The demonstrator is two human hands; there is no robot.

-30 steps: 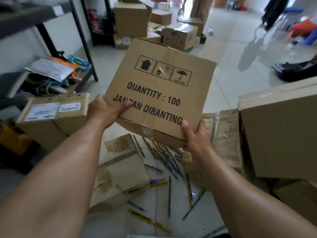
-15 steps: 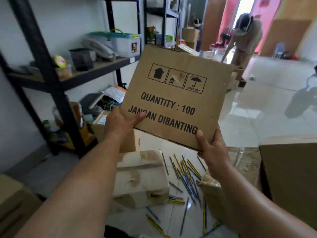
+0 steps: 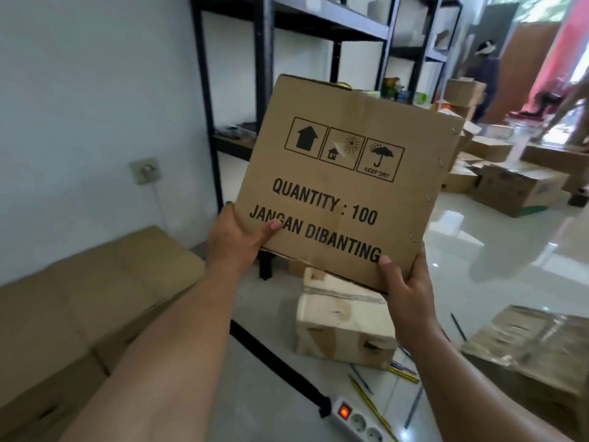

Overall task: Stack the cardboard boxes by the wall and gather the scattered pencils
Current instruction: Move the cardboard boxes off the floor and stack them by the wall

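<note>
Middle: held box (image 3: 344, 186) fills the way ahead.
Behind it: black shelf rack (image 3: 264, 74), close.
Left: low cardboard box (image 3: 95, 282) against the wall (image 3: 79, 106).
Floor below: pale box (image 3: 344, 330), black cable (image 3: 274, 359), power strip (image 3: 357, 422) and pencils (image 3: 369, 404) crowd it.
Right: open tile (image 3: 497, 260) between flattened cardboard (image 3: 535, 339) and far boxes (image 3: 516, 186).

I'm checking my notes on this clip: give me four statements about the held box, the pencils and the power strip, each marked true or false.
1. The left hand and right hand both grip the printed box at its lower edge. True.
2. The box reads QUANTITY : 50. False: it reads 100.
3. The power strip on the floor has a lit switch. True.
4. The pencils stand gathered in a cup. False: they lie loose on the floor.
</note>
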